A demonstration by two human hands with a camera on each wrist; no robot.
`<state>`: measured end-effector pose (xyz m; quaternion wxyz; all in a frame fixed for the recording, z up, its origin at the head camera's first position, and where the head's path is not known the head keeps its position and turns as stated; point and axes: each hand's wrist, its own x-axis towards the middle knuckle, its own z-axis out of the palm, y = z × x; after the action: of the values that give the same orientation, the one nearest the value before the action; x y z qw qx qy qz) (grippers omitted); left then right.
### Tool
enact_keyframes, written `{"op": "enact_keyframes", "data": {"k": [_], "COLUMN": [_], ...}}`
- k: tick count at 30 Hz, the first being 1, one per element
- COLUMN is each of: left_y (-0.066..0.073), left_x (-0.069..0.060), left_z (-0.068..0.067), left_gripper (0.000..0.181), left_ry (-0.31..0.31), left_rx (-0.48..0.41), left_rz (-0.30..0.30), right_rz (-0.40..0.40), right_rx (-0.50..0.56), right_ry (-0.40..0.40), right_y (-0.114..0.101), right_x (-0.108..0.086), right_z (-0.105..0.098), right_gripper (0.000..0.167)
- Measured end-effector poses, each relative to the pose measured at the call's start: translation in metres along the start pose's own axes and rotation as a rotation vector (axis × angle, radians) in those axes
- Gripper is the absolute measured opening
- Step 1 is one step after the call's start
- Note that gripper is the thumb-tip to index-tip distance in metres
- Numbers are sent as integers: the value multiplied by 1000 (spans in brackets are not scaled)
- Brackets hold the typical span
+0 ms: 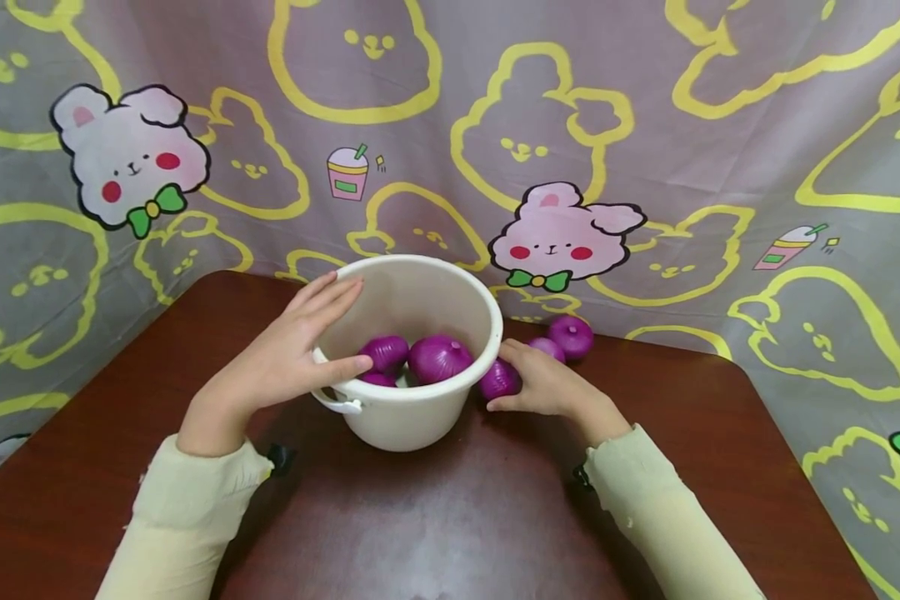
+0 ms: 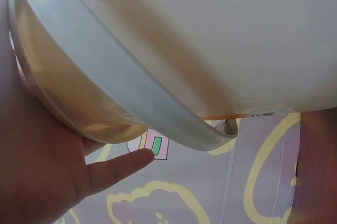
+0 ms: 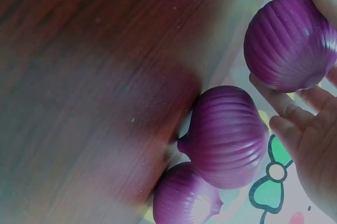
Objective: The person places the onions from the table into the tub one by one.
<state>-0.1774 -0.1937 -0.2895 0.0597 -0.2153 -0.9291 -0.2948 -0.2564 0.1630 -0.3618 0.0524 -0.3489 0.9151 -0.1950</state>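
A white bucket stands on the table with several purple onions inside. At its left rim is my left hand, fingers spread and fairly straight, the thumb reaching over the edge. The left wrist view shows this hand beside the bucket's handle. Just right of the bucket, my right hand holds a purple onion between thumb and fingers. That onion appears near the bucket wall in the right wrist view. Two more onions lie close to the right hand.
Behind the right hand, the two loose onions rest near the back edge of the brown wooden table. A patterned curtain with cartoon rabbits hangs along the back and sides.
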Motion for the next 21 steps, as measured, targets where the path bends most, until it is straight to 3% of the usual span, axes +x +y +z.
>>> {"op": "enact_keyframes", "data": {"k": [21], "left_y": [1], "left_x": [1], "left_z": [-1], "left_gripper": [93], "left_ry": [-13], "left_rx": [20], "left_rz": [6], "right_rz": [-20], "right_rx": [55], "right_ry": [87], "right_y": [2], "right_x": [-4], "right_z": [0], "right_gripper": [69]}}
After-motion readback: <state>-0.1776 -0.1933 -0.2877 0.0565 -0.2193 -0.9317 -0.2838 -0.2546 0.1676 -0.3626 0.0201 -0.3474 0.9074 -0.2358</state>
